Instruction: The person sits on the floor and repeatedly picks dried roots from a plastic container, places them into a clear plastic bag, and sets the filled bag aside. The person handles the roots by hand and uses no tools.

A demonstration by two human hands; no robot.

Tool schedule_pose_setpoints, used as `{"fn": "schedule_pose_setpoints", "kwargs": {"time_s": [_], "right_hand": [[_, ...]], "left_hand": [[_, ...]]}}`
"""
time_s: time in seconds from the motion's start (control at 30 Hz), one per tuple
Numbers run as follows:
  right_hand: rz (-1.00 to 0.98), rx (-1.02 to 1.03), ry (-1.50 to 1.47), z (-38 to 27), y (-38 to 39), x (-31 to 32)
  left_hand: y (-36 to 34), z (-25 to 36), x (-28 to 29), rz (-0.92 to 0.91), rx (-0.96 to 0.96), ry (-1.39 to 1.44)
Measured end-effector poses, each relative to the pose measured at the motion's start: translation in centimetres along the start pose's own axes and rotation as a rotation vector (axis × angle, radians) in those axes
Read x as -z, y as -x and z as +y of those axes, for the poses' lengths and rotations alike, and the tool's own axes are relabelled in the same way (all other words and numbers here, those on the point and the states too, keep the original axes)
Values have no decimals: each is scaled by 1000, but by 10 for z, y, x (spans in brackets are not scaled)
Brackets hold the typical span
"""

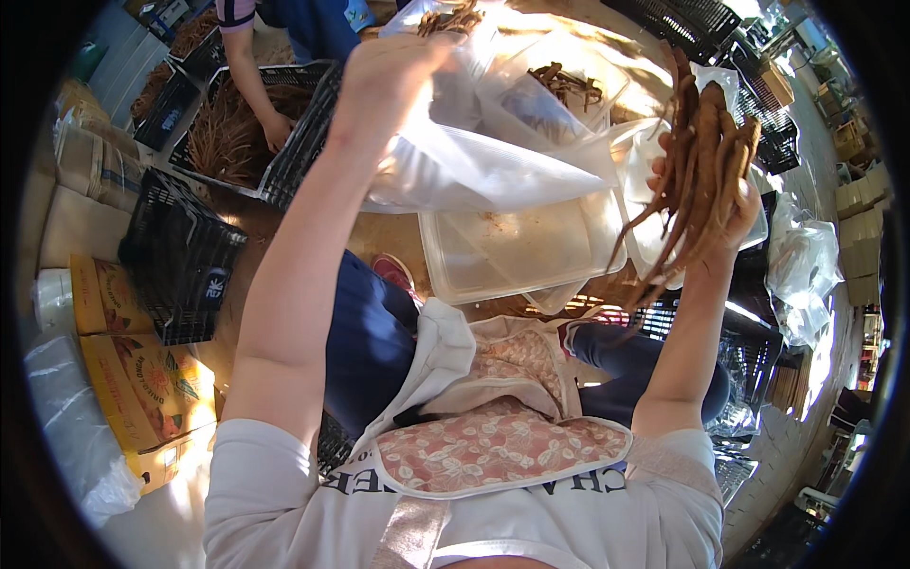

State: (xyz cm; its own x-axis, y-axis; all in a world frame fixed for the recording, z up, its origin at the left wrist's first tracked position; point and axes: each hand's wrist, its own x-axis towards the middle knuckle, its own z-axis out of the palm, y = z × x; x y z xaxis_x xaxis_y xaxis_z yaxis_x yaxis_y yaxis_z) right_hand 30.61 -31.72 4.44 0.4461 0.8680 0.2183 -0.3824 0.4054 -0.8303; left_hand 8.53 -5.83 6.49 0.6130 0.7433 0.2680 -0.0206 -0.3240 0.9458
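A bundle of long brown dried roots (pixel 703 171) hangs in my right hand (pixel 741 213), raised at the right, with fingers and thumb wrapped round it. Thin root ends trail down toward my knee. My left hand (pixel 379 90) is lifted at the upper middle and somewhat blurred. Its fingers are partly turned away but look closed on the edge of a clear plastic bag (pixel 493 171), which spreads to the right below it. More roots (pixel 566 85) lie on the plastic farther off. Under the bag is a translucent plastic tub (pixel 517 251).
Black crates (pixel 180 261) stand at the left, one holding a heap of thin roots (pixel 237 133). A co-worker's arm (pixel 251 85) reaches into that crate. Yellow cartons (pixel 142 375) are stacked at lower left. Crumpled clear plastic (pixel 801 270) hangs at the right.
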Motion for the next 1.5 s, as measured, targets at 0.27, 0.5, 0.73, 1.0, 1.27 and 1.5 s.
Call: {"fn": "schedule_pose_setpoints", "kwargs": {"time_s": [0.27,0.5,0.73,1.0,1.27,1.5], "right_hand": [[-2,-80,-115,-33,59,-45],[-17,-311,-120,-6,94,-49],[114,373,372,-3,86,-66],[108,717,832,72,62,-80],[-204,336,1112,116,32,-57],[-567,-108,1301,91,41,-37]], "left_hand": [[8,-35,-82,113,-46,-146],[97,-71,-136,86,29,-113],[109,-72,-116,27,71,-206],[114,-89,-108,11,201,94],[117,-90,-101,22,318,414],[127,-80,-102,136,517,759]]}}
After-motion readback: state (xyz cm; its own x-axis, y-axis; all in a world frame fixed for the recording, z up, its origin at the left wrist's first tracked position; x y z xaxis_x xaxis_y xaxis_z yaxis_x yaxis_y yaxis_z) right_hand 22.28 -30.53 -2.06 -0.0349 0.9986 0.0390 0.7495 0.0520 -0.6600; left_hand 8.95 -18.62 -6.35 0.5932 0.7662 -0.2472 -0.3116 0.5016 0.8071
